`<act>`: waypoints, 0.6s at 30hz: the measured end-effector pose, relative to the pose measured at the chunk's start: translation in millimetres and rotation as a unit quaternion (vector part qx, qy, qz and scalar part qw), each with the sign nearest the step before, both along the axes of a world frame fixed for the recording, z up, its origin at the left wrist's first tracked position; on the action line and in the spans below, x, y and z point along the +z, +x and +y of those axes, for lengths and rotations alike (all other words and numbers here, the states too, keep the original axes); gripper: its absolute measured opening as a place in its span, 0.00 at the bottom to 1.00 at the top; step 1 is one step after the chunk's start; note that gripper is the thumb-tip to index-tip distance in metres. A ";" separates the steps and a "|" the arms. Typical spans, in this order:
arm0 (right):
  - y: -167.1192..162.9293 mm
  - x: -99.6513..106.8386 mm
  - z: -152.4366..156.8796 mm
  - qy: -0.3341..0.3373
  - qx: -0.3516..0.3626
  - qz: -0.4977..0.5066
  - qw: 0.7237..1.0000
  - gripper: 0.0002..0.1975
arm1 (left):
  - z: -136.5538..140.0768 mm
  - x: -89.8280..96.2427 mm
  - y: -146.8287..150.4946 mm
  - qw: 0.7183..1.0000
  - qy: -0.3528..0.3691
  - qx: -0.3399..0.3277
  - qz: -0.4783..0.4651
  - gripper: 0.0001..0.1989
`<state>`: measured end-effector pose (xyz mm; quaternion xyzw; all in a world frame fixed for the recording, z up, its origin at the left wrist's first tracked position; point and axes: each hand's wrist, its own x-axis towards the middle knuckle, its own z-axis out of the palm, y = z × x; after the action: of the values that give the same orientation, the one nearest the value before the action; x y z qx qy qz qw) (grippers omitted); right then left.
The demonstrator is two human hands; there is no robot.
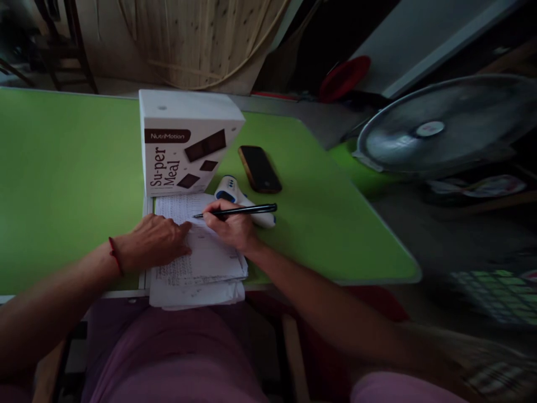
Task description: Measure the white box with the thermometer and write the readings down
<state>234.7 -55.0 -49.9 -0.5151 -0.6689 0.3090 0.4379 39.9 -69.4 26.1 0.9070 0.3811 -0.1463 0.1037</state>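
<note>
A stack of handwritten sheets [213, 258] lies near the front edge of the green table, its lower end hanging past the edge. My right hand [232, 226] is closed around a black pen [255, 209], whose tip meets the written page. Flat on the left part of the sheets rests my left hand [157, 243], fingers pointing right and nothing held in it. A red string bracelet [114, 254] circles that wrist. Just beyond my right hand is a white and blue infrared thermometer [230, 187], partly covered by the hand and pen.
A white NutriMotion box [191, 106] stands behind the sheets. A dark phone [259, 168] in a brownish case lies to its right on the green table [67, 184]. Beyond the table's right edge are a fan [444, 131] and a red round object [344, 78].
</note>
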 end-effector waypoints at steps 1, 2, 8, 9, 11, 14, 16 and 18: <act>0.0 0.1 0.3 -0.001 -0.001 0.000 1.000 0.04 | 0.0 0.2 0.1 1.000 -0.001 0.001 0.004 0.19; 0.1 0.1 0.4 -0.002 -0.002 -0.001 1.000 0.04 | -0.1 0.4 0.2 1.000 -0.001 0.002 0.008 0.19; 1.4 0.3 0.1 -0.001 0.004 0.012 1.000 0.07 | -0.9 2.9 0.1 1.000 -0.002 -0.004 0.011 0.18; 1.6 0.3 0.0 0.000 0.002 0.016 1.000 0.07 | -0.8 3.1 -0.1 1.000 0.000 -0.004 0.009 0.18; 2.0 0.2 -0.2 0.000 -0.008 0.023 1.000 0.06 | -0.5 3.1 -0.5 1.000 0.005 -0.008 0.005 0.18; 2.3 -0.3 -0.2 -0.005 -0.024 0.022 0.999 0.06 | 0.4 2.3 -1.4 1.000 0.010 -0.015 0.001 0.17; 2.1 -0.9 -0.1 -0.006 -0.029 0.017 0.999 0.05 | 0.7 1.6 -1.8 1.000 0.012 -0.019 -0.003 0.17; 1.9 -1.5 -0.1 -0.005 -0.031 0.015 0.999 0.06 | 0.4 1.6 -2.0 1.000 0.012 -0.017 -0.008 0.17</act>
<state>236.6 -55.1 -51.4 -0.5336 -0.6443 0.3061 0.4544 37.9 -69.0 27.7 0.9159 0.3662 -0.1359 0.0930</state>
